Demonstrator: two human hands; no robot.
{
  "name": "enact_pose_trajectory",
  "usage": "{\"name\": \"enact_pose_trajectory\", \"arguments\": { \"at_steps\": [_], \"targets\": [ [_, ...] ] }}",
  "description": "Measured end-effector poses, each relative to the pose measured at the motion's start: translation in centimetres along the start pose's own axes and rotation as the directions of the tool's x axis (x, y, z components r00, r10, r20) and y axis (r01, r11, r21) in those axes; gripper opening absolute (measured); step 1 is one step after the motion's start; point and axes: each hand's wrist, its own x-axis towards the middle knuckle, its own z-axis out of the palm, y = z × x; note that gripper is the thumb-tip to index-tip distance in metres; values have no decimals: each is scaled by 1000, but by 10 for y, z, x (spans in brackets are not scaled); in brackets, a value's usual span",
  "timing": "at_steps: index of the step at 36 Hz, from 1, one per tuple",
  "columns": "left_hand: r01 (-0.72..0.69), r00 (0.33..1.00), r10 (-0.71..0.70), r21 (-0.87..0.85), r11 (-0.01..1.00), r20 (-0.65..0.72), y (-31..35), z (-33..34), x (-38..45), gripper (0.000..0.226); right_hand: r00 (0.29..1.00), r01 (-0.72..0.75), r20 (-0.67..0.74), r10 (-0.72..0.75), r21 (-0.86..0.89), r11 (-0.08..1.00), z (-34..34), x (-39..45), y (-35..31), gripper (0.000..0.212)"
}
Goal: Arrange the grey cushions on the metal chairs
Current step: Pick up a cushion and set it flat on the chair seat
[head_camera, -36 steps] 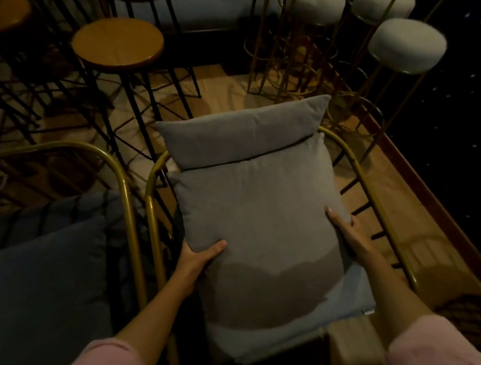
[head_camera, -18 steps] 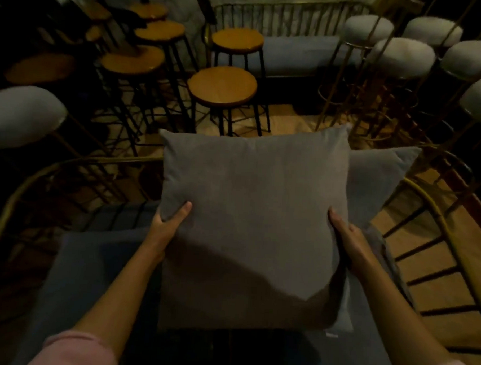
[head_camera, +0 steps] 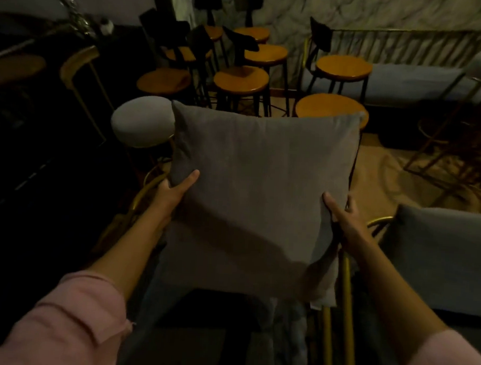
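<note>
Cushion (head_camera: 261, 188) upright | both hands' fingers grip its sides | chair below, apparently

Cushion (head_camera: 261, 188) between hands: plain grey, no pattern. Second cushion (head_camera: 445, 257) right of right hand (head_camera: 342, 220): blue-grey. Sleeves (head_camera: 70, 318): pale pink. Chair frame (head_camera: 346, 297) under right hand: gold. Stools (head_camera: 241, 79) beyond hands: orange-brown seats, black legs. Padded stool (head_camera: 141, 120) past left hand (head_camera: 172, 191): pale grey.

Dim room, round wooden stools (head_camera: 240, 79), marble-patterned wall (head_camera: 379, 11), wooden floor (head_camera: 377, 171)
</note>
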Motion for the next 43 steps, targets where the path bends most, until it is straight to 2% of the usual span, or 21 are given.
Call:
{"name": "enact_pose_trajectory", "arguments": {
  "at_steps": [5,9,11,14,16,18,20,22,26,27,30,31,33,35,37,38,41,43],
  "targets": [
    [33,999,-33,-26,999,3,1,-29,76,93,998,-54,-18,54,29,998,61,38,-6,99],
    [25,1000,-25,-10,1000,-2,-8,-35,119,85,994,-102,-40,105,58,993,90,63,-3,114],
    [38,999,-37,5,999,-17,-18,-38,137,105,990,-132,-40,135,65,989,99,73,4,115],
    [147,989,-145,49,988,-29,-36,-46,157,134,988,-152,3,152,59,987,108,83,17,94],
    [204,979,-205,81,976,9,-59,-55,177,131,983,-185,8,185,54,981,114,88,28,82],
    [217,974,-222,97,971,41,-92,-63,201,125,974,-225,-2,225,56,973,118,93,41,82],
    [273,957,-282,113,955,73,-114,-66,205,139,960,-280,-12,280,17,960,124,93,53,84],
    [315,939,-327,121,941,106,-113,-61,189,148,950,-313,-26,312,-12,950,130,92,64,76],
    [320,941,-332,148,936,62,-115,-56,187,141,948,-306,-103,300,-46,951,142,98,68,56],
    [322,941,-334,170,931,49,-110,-53,188,139,944,-314,-122,306,-51,948,145,99,63,60],
    [287,955,-296,207,935,12,-99,-49,194,105,930,-352,-158,332,-125,928,145,108,56,84],
    [287,956,-292,192,938,-3,-98,-50,198,103,931,-351,-164,325,-158,923,144,110,55,89],
    [327,945,-323,160,931,-53,-93,-53,205,127,942,-322,-168,290,-219,921,140,114,53,89],
    [329,944,-320,129,936,-87,-99,-61,215,137,954,-284,-172,244,-269,920,137,117,48,73],
    [301,953,-293,145,942,-77,-98,-62,213,123,963,-252,-166,211,-298,921,134,123,45,57],
    [275,961,-268,153,949,-66,-93,-58,206,114,962,-259,-159,220,-294,920,134,126,43,57],
    [232,973,-224,229,945,-60,-90,-45,194,91,933,-356,-152,328,-240,903,139,132,42,82],
    [265,964,-249,275,924,-91,-94,-37,188,79,913,-406,-112,391,-201,891,144,131,43,89]
  ]
}}
